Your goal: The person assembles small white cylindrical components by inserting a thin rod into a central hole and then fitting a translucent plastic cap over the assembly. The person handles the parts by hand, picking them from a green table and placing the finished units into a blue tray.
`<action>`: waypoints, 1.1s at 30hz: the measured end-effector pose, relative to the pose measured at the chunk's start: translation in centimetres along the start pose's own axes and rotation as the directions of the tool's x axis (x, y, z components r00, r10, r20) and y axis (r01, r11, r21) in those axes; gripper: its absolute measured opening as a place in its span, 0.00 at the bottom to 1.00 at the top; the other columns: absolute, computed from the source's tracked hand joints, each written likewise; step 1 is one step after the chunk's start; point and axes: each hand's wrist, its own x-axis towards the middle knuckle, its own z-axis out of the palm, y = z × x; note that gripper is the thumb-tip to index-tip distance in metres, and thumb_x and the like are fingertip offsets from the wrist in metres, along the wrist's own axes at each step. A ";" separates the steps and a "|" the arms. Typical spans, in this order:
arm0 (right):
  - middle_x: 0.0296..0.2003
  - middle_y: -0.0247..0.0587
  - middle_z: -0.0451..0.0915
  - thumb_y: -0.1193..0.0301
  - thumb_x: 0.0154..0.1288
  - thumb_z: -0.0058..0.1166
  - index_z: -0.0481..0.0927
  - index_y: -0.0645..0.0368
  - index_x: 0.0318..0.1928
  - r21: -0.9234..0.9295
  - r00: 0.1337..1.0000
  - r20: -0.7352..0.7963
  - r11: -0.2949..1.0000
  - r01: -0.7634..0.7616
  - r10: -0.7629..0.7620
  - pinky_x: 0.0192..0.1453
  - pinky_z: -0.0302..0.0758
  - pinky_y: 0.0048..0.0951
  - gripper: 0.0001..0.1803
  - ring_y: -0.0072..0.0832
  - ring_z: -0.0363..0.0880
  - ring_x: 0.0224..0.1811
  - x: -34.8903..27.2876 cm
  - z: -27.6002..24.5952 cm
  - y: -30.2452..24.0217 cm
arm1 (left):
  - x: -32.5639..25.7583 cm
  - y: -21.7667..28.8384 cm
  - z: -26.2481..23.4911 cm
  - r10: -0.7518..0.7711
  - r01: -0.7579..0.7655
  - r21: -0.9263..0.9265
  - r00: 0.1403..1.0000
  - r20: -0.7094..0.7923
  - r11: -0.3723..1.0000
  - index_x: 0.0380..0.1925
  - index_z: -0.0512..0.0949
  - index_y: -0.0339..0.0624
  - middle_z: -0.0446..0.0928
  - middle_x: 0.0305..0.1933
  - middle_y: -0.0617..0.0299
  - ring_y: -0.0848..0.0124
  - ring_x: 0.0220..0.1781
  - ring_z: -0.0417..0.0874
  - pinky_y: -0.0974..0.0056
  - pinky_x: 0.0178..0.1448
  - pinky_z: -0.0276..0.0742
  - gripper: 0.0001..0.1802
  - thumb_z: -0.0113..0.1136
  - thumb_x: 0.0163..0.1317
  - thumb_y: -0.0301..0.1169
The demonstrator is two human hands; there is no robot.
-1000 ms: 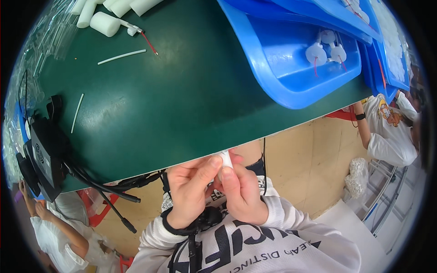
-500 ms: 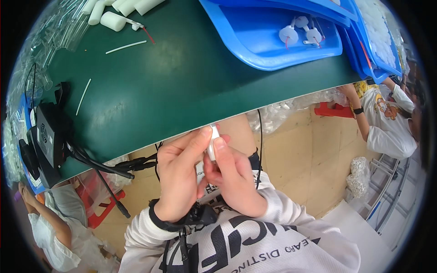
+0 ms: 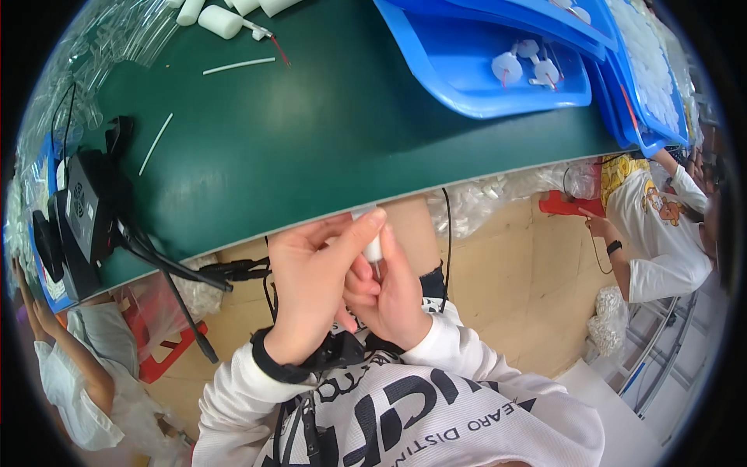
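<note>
Just below the table's front edge, both my hands meet around a small white plastic piece (image 3: 373,250), roughly cylindrical, with a thin stem at its lower end. My left hand (image 3: 310,268) grips its upper part, the thumb pressed near the tip of my right thumb. My right hand (image 3: 398,292) pinches it from the right, with fingers curled under the stem. Fingers cover much of the piece, so its upper end is mostly hidden.
On the green table (image 3: 296,132) lie two thin white tubes (image 3: 239,66) and several white cylinders (image 3: 220,22). Blue trays (image 3: 498,107) hold white discs with red wires. A black device (image 3: 92,202) with cables stands left. Co-workers sit at both sides.
My thumbs have come together at the upper end of the white piece, and my fingers cover more of it. The view has shifted slightly. The right co-worker's hand has moved lower.
</note>
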 end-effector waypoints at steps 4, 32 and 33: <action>0.18 0.31 0.65 0.48 0.71 0.23 0.68 0.57 0.32 -0.233 0.993 -0.090 0.968 -0.089 0.070 0.28 0.67 0.21 0.27 0.19 0.64 0.19 0.3 -1.3 -1.8 | 0.1 -1.0 -0.3 0.195 -0.197 0.046 0.980 0.031 0.979 0.32 0.77 0.30 0.78 0.26 0.59 0.77 0.23 0.78 0.75 0.19 0.73 0.13 0.66 0.52 0.30; 0.38 0.42 0.78 0.80 0.56 0.56 0.73 0.70 0.45 -0.636 0.880 -0.046 0.693 0.339 -0.473 0.43 0.75 0.21 0.15 0.23 0.78 0.39 -3.6 1.5 -4.4 | -1.6 -3.3 -0.9 0.917 -0.858 0.485 0.320 0.240 0.172 0.36 0.74 0.36 0.77 0.37 0.53 0.61 0.36 0.80 0.64 0.40 0.77 0.19 0.68 0.42 0.17; 0.38 0.43 0.78 0.81 0.57 0.56 0.73 0.70 0.46 -0.629 0.867 -0.038 0.686 0.365 -0.497 0.43 0.75 0.21 0.15 0.24 0.78 0.39 -3.6 1.7 -4.2 | -1.7 -3.3 -0.5 0.921 -0.895 0.318 0.367 0.130 0.312 0.35 0.73 0.35 0.77 0.38 0.52 0.60 0.37 0.80 0.63 0.41 0.77 0.18 0.68 0.42 0.17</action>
